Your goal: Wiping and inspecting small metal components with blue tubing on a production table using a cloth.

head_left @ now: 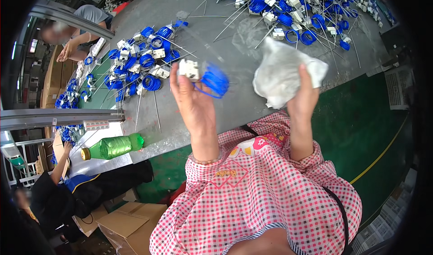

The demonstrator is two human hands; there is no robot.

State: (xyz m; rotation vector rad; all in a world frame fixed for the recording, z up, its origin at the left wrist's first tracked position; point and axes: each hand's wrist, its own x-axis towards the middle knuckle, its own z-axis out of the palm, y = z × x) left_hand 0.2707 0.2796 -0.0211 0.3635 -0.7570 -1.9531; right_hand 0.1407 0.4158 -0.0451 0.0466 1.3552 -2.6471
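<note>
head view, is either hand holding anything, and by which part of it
Left hand: blue wire coil, by its white block. Right hand: white cloth, by its lower right side.

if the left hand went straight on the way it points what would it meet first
Probably the nearer pile of blue wire coils; the left hand might pass above it, as depth is unclear.

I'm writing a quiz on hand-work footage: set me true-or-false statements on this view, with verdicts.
1. The left hand holds a white block-shaped part and coiled blue cable. True.
2. One hand is empty. False: the right hand holds a crumpled white cloth-like bundle.
3. A red bottle sits at the right. False: the translucent green bottle is at the left.
4. Heaped blue coils lie on the grey table. True.
</note>
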